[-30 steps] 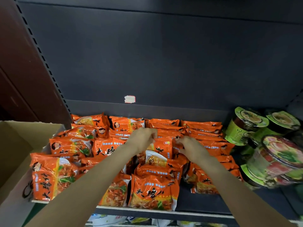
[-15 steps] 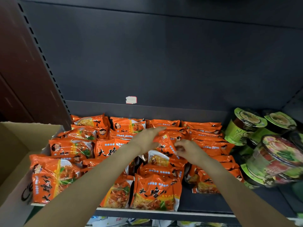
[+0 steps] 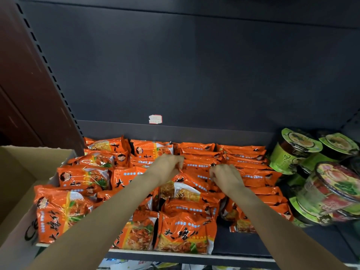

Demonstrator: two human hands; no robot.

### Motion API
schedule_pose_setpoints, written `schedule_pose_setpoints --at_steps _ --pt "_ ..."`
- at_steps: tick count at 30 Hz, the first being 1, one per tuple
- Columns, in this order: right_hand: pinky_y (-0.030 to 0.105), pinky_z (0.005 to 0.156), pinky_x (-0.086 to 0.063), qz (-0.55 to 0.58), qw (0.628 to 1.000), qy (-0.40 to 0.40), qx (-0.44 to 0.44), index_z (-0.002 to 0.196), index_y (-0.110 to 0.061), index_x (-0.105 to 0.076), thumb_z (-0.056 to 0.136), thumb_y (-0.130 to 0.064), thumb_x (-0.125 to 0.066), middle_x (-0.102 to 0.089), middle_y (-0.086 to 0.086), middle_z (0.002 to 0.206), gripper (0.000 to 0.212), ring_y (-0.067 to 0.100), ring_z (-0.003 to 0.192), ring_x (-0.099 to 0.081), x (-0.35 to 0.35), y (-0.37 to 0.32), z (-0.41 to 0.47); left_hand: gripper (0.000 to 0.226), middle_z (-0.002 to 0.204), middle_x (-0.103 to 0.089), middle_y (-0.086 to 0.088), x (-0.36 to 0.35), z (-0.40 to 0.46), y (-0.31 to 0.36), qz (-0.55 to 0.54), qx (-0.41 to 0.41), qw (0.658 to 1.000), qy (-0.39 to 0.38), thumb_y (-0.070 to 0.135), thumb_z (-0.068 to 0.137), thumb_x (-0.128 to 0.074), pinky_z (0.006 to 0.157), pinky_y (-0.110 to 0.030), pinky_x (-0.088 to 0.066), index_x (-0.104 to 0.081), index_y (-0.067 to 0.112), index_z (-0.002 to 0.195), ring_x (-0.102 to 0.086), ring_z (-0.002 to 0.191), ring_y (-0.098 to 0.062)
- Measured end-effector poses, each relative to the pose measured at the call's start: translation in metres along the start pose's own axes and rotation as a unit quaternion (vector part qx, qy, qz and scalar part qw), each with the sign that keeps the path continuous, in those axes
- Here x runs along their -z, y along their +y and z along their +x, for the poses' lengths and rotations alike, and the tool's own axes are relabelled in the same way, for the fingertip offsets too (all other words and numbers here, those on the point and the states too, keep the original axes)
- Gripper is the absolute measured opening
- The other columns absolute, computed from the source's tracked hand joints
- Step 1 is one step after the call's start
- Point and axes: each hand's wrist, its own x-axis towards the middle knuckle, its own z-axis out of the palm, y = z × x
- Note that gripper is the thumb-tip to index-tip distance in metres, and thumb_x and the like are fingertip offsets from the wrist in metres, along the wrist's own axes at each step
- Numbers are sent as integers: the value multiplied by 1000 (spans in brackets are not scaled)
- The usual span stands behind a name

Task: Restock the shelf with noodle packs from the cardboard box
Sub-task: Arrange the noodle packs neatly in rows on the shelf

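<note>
The cardboard box [image 3: 23, 172] is cut off at the left edge. Forearms hide several noodle packs [image 3: 187, 230]. The sticker [image 3: 155, 119] print is unreadable.

Both forearms and hands [image 3: 196, 173] are bare, with no sleeves, gloves or jewellery.

Packs [image 3: 155, 191] filled the shelf's [image 3: 243, 248] left and middle — bowls [image 3: 315, 172] stood at its right edge, the box [image 3: 17, 184] off its left edge.

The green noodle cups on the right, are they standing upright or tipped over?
Tipped. The green noodle cups lie on their sides, stacked, their round lids facing the aisle rather than up.
</note>
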Motion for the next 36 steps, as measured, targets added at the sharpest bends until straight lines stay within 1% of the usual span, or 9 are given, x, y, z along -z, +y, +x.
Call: schedule_pose_setpoints --at_steps 6,8,11,14,19,25,29,32,36 --pt "31 88 -47 89 993 78 29 89 -20 -67 91 -13 -56 -68 -1 92 13 17 88 -63 7 -13 7 18 91 -69 -8 -3 1 -5 -67 30 996 40 1 82 -65 83 -32 -51 -57 15 76 -63 87 -21" --pt "31 86 -50 94 994 42 28 96 -20 -69 93 -14 -55 -69 -1 98 16 15 90 -65 6 -13 9 9 98 -67 -7 -5 2 -3 -14 40 999 6 3 84 -62 82 -24 -47 -62 11 85 -61 94 -22" --pt "29 79 -54 121 992 -32 15 108 -22 -67 96 -16 -48 -70 -1 104 23 12 88 -67 4 -8 5 20 117 -61 -3 -6 1 2 137 50 987 -62 14 88 -58 96 -33 -36 -63 19 106 -53 112 -22" --pt "30 82 -53 169 985 11 33 113 -19 -65 95 -16 -50 -64 -1 110 23 14 93 -64 6 -3 -10 37 131 -53 1 -6 -5 0 216 22 973 -80 26 91 -55 105 -39 -27 -55 27 128 -42 126 -20" --pt "25 82 -49 126 991 40 34 108 -19 -63 92 -17 -56 -58 -2 111 18 14 100 -57 5 0 -40 34 134 -50 2 -7 -21 2 108 -60 992 -7 20 96 -49 105 -29 -33 -53 21 131 -42 126 -17" --pt "30 89 -46 27 999 -22 28 113 -20 -62 92 -11 -53 -60 2 118 24 20 105 -59 6 -7 -51 35 136 -50 -1 -21 -31 15 94 -76 991 -58 21 97 -48 102 -37 -40 -53 19 132 -47 124 -22" --pt "28 86 -46 68 997 9 22 115 -17 -63 92 -8 -53 -55 5 116 26 21 104 -57 6 -9 -49 36 135 -50 0 -20 -40 7 81 -85 992 -35 24 96 -50 104 -33 -37 -52 19 132 -45 125 -20" --pt "26 91 -46 115 988 57 90 113 -17 -66 91 -5 -55 -54 2 111 28 17 108 -53 7 -23 -45 42 135 -49 1 -16 -46 1 87 -69 993 -25 31 95 -52 103 -34 -34 -46 24 135 -44 125 -19" --pt "24 97 -44 286 950 86 88 124 -23 -58 88 -13 -63 -52 -4 119 38 8 108 -52 7 -39 -47 39 132 -56 -1 -14 -46 7 113 -54 992 -35 30 95 -52 103 -35 -33 -49 23 133 -52 119 -20"
